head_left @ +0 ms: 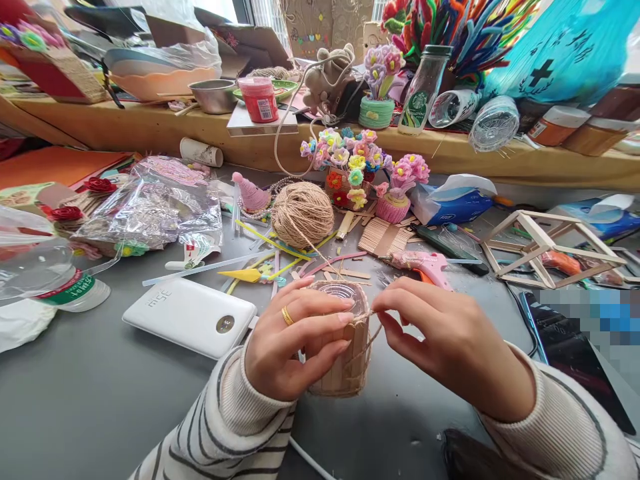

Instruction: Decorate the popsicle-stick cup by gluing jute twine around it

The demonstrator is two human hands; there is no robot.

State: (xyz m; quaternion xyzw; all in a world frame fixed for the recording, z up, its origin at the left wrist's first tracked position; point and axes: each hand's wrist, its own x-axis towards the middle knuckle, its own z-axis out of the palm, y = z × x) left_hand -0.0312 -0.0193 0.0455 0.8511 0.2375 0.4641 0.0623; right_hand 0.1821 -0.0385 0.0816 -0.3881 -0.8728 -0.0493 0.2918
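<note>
A small round container covered with wooden craft sticks [353, 360] stands on the grey table in front of me, with twine round its edge. My left hand [300, 333], a gold ring on one finger, wraps around its left side and top. Pinched between thumb and forefinger of my right hand [435, 333] is a strand of twine [375, 327] at the container's upper right edge. Behind it sits a ball of brown twine [303, 215], from which a strand runs down to the container. The palm side of my left hand is hidden.
A white power bank [187, 317] lies left of my left hand. Right of the container are a pink glue gun [420, 263], a wooden stick frame [550, 250] and a phone [570, 353]. Craft flowers [350, 157] and a glass bottle [425, 93] stand farther back.
</note>
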